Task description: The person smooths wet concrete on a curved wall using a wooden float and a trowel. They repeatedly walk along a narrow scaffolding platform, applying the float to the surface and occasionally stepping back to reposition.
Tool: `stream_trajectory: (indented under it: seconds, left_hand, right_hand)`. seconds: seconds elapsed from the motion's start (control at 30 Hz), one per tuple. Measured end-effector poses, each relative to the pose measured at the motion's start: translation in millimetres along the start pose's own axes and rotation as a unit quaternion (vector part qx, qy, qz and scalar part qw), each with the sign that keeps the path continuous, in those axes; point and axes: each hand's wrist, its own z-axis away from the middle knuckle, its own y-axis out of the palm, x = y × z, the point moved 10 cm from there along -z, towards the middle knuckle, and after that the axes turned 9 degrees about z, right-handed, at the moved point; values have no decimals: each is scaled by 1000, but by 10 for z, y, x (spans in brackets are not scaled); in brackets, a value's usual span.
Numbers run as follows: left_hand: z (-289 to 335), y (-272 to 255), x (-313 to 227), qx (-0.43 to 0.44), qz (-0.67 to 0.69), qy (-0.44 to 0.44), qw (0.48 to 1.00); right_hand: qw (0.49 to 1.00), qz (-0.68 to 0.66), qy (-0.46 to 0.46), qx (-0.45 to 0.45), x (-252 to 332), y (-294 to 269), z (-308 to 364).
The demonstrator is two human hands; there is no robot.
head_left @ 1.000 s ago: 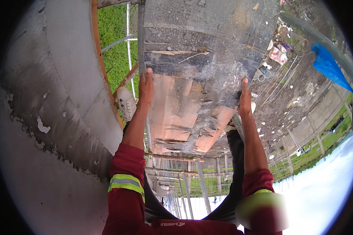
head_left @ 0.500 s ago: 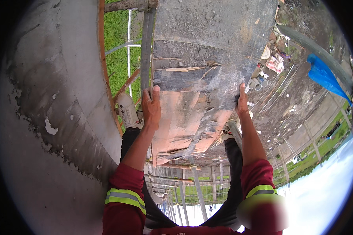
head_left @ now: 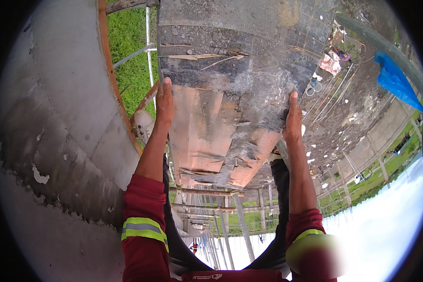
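A grey concrete surface (head_left: 68, 89), stained dark in part, lies left of the left hand (head_left: 164, 105). An orange-brown strip (head_left: 111, 77) edges the side facing that hand. Green grass (head_left: 129, 80) and a white pole (head_left: 149, 56) are visible ahead and left of it. Right of the right hand (head_left: 293, 120), dark ground (head_left: 333, 134) carries thin rods (head_left: 336, 94) and scattered white debris. Two pipe ends (head_left: 317, 87) appear just beyond its fingertips. Farther right, a blue sheet (head_left: 395, 80) adjoins a grey tube (head_left: 385, 41). Sky (head_left: 371, 225) shows rearward of the right hand.
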Motion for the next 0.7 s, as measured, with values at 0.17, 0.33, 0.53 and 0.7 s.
stream_trajectory:
  seconds: [0.17,0.33,0.53,0.7]
  left_hand:
    - [-469,151,-629,-31,-89,26,995]
    - [-701,351,-840,11,-140,67,988]
    - [-240,133,-460,3,-108,-12,994]
    - [203,-17,147,1,-79,-51,996]
  right_hand:
    - [993,-54,-16,101,724,306,-579]
    - [996,-13,-55,75,1176,266,-986]
    - [986,-83,-83,122,787,150,-780]
    - [996,-27,-45,71,-182,38,-443]
